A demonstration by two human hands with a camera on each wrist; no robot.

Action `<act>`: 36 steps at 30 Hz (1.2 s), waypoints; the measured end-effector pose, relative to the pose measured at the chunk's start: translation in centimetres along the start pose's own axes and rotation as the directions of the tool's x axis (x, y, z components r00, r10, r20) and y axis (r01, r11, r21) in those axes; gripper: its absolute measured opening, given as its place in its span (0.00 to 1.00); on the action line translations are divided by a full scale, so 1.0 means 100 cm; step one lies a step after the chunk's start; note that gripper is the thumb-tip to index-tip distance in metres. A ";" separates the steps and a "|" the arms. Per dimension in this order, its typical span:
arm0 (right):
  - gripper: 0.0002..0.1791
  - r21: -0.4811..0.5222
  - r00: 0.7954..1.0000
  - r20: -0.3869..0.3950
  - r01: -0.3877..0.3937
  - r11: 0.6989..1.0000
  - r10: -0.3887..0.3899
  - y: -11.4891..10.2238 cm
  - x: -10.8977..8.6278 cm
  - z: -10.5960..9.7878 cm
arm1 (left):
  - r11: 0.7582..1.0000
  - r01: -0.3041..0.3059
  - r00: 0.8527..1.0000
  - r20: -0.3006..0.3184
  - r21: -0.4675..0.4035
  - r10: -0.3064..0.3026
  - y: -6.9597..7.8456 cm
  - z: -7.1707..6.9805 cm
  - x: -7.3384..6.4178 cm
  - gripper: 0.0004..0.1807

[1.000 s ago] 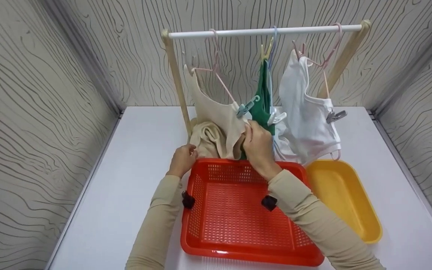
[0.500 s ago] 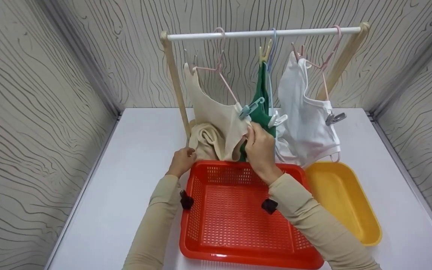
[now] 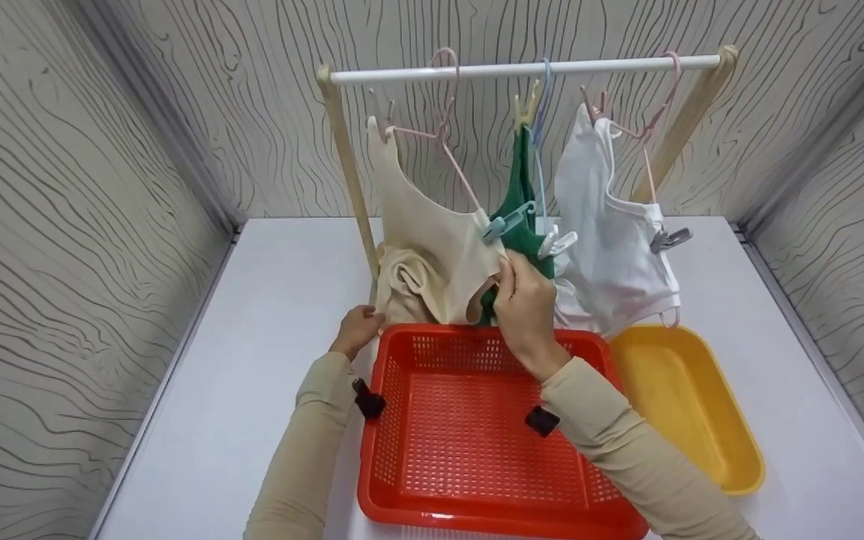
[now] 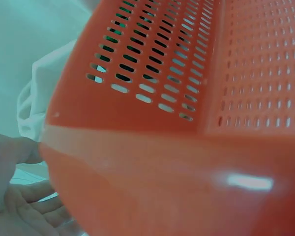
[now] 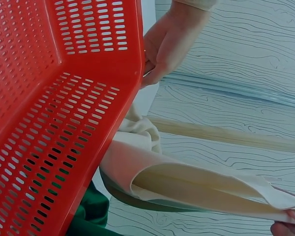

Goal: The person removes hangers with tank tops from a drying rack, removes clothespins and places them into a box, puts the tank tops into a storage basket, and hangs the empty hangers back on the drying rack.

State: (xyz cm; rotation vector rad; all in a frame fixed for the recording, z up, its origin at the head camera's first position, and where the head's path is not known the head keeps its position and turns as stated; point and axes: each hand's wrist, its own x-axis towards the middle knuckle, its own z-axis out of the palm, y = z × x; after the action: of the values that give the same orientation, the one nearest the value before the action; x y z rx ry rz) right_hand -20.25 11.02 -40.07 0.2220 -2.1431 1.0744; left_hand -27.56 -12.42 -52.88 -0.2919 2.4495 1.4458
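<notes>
My right hand point(image 3: 526, 307) pinches the armhole edge of a beige tank top point(image 3: 432, 217), just below a teal clothespin point(image 3: 507, 223). The top hangs on a pink hanger point(image 3: 443, 135), with its lower part bunched on the table. In the right wrist view only the right fingertips point(image 5: 289, 225) show, pulling the fabric taut. My left hand point(image 3: 358, 330) is beside the back left corner of a red basket point(image 3: 492, 427). The left wrist view shows its fingers point(image 4: 37, 191) loosely spread by the rim, holding nothing.
A white rod point(image 3: 492, 72) on wooden posts spans the back. A green garment point(image 3: 520, 172) and a white top point(image 3: 589, 217) hang right of the beige one, clipped with pegs. A yellow tray point(image 3: 687, 405) lies right of the basket.
The pink hanger and teal clothespin have shifted a little right, with my right hand still pinching the fabric. My left hand has drawn slightly down and left, away from the bunched cloth.
</notes>
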 end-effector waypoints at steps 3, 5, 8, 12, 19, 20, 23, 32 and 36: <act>0.09 0.007 1.000 -0.015 0.002 1.000 -0.001 -0.001 -0.001 -0.001 | 0.999 0.021 1.000 0.024 -0.048 -0.020 -0.001 0.000 0.003 0.28; 0.09 0.005 1.000 -0.028 0.003 1.000 -0.003 -0.001 -0.001 0.000 | 0.995 0.040 0.998 0.050 -0.086 -0.036 -0.001 0.000 0.004 0.29; 0.09 -0.002 0.999 -0.046 0.001 1.000 -0.002 0.001 -0.001 0.000 | 0.984 0.088 0.992 0.106 -0.152 -0.072 -0.001 -0.003 0.005 0.30; 0.09 0.004 0.998 -0.066 0.000 1.000 0.000 0.001 0.000 -0.001 | 0.944 0.184 0.973 0.190 -0.275 -0.134 -0.001 -0.007 0.005 0.26; 0.09 0.018 0.997 -0.076 0.022 1.000 -0.021 -0.001 0.000 -0.004 | 0.887 0.231 0.962 0.228 -0.399 -0.149 0.011 -0.006 0.008 0.10; 0.09 0.017 0.997 -0.076 0.026 1.000 -0.025 -0.001 0.000 -0.005 | 0.894 0.224 0.962 0.235 -0.388 -0.139 0.013 -0.006 0.009 0.12; 0.09 0.021 0.997 -0.074 0.030 0.999 -0.028 -0.002 -0.002 -0.006 | 0.907 0.220 0.961 0.237 -0.359 -0.140 0.021 -0.004 0.011 0.12; 0.08 0.047 0.997 -0.062 0.040 0.998 -0.037 -0.008 -0.008 -0.014 | 0.922 0.233 0.961 0.216 -0.311 -0.170 0.042 -0.004 0.018 0.19; 0.08 0.050 0.997 -0.064 0.052 0.997 -0.049 -0.009 -0.012 -0.017 | 0.943 0.200 0.965 0.221 -0.265 -0.143 0.046 0.000 0.020 0.18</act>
State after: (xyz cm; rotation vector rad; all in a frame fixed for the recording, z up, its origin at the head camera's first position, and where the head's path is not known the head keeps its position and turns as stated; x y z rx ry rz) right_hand -18.08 11.56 -39.64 0.2615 -2.0450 1.0937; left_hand -30.86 -10.30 -49.73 -0.3904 2.0041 1.6614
